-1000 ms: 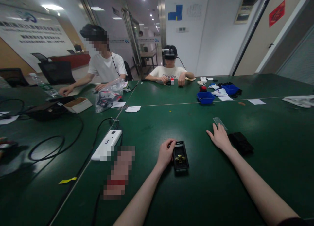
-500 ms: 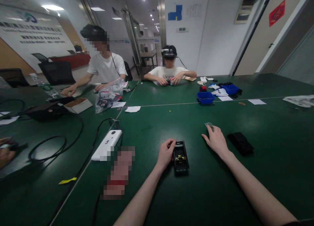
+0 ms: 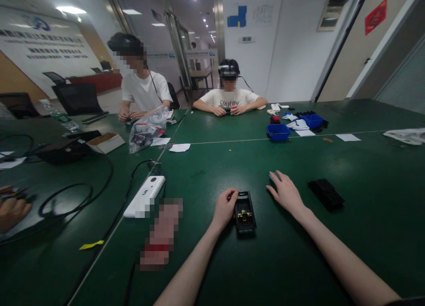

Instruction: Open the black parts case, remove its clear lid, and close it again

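A small black box [image 3: 244, 205] lies on the green worktop [image 3: 282, 261], with its hollow side facing up. Shiny gold bits [image 3: 245, 214] sit inside the black box, near its middle.

The left hand [image 3: 225, 208] is at the black box's far left corner. Its grip is closed in a pinch on the edge there, with the thumb and fingertips close together.

The right hand [image 3: 287, 191] is to the right of the black box and a bit farther back, low over the worktop. Its grip is loose, with the fingers spread wide. A small pale, see-through piece [image 3: 272, 176] peeks out by the fingertips. The hand hides most of it, so I can't tell how tightly it is held.

A black case [image 3: 327, 194] lies well to the right of the black box, past the right hand. To the left of the black box is a long white block [image 3: 146, 197] with a 5 on it. A blue tray [image 3: 278, 132] is far behind the black box, a little to the right. Two people sit far behind the black box, both with their hands near the worktop.
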Tool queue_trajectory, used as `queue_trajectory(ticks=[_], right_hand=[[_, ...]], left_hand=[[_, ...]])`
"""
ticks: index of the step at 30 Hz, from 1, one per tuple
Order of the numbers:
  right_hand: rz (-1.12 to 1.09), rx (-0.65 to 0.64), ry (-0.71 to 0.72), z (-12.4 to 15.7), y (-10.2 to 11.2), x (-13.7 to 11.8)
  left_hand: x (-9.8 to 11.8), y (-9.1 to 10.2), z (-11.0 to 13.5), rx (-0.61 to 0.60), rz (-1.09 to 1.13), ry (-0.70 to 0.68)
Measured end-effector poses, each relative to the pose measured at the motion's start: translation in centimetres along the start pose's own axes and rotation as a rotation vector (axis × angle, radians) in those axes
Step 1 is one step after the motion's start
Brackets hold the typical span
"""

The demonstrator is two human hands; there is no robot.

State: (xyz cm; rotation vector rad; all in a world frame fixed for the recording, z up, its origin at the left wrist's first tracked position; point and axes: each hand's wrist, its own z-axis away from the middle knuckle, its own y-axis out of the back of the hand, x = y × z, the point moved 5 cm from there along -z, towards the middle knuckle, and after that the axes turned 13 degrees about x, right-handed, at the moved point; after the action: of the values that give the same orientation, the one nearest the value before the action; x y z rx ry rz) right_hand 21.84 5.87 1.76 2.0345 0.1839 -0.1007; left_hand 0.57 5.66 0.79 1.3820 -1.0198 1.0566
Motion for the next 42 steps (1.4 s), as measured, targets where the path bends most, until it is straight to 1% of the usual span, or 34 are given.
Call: queue_trajectory(ticks=[4,9,13,16,18,20,22,25,27,29,31,33,35,37,39,42], right_hand=[[0.018,-0.060,0.032,0.4,-0.9,0.0],[-0.067,-0.067,0.118,0.5,-0.5,-1.3],[-0.098,-0.063,0.240,0.8,-0.4,-2.9],[-0.097,-0.073,0.323,1.0,-0.4,-3.7],[-0.103,-0.074,0.331,1.0,-0.3,-3.7],[-0.136,-0.059,0.289,0.8,0.0,-3.4],[-0.229,-0.018,0.216,0.6,0.5,-2.9],[-0.494,0.073,0.073,0.1,1.3,-2.4],[-0.726,0.110,-0.081,-0.1,1.5,-2.2],[-0.994,0.086,-0.284,-0.2,1.3,-2.4],[-1.264,0.008,-0.470,0.1,0.9,-3.1],[-1.455,-0.087,-0.581,0.6,0.4,-4.4],[-1.548,-0.166,-0.618,1.1,0.1,-5.6],[-1.583,-0.221,-0.613,1.6,-0.1,-6.6],[-1.592,-0.251,-0.593,1.9,-0.3,-7.2],[-1.577,-0.259,-0.564,2.0,-0.4,-7.4]], left_hand=[[0.0,-0.1,0.0,-0.012,-0.009,0.011],[0.1,0.0,0.0,-0.002,-0.014,-0.018],[0.0,0.0,0.0,-0.011,-0.019,-0.009],[0.0,-0.1,0.1,-0.017,-0.017,0.004],[0.1,0.0,0.0,-0.008,-0.016,-0.009],[0.2,0.0,0.0,0.012,-0.017,-0.040],[0.2,0.1,-0.1,0.017,-0.022,-0.050],[-0.1,-0.1,-0.1,-0.002,-0.027,-0.017],[-0.2,-0.1,-0.1,-0.004,-0.030,-0.015],[-0.1,-0.1,0.0,-0.004,-0.035,-0.027],[0.0,-0.1,-0.1,0.001,-0.047,-0.042],[0.2,0.0,-0.1,0.011,-0.060,-0.062],[0.3,0.0,-0.1,0.019,-0.065,-0.086],[0.4,0.0,-0.1,0.024,-0.066,-0.106],[0.4,0.0,-0.1,0.029,-0.069,-0.116],[0.4,0.0,-0.2,0.032,-0.071,-0.118]])
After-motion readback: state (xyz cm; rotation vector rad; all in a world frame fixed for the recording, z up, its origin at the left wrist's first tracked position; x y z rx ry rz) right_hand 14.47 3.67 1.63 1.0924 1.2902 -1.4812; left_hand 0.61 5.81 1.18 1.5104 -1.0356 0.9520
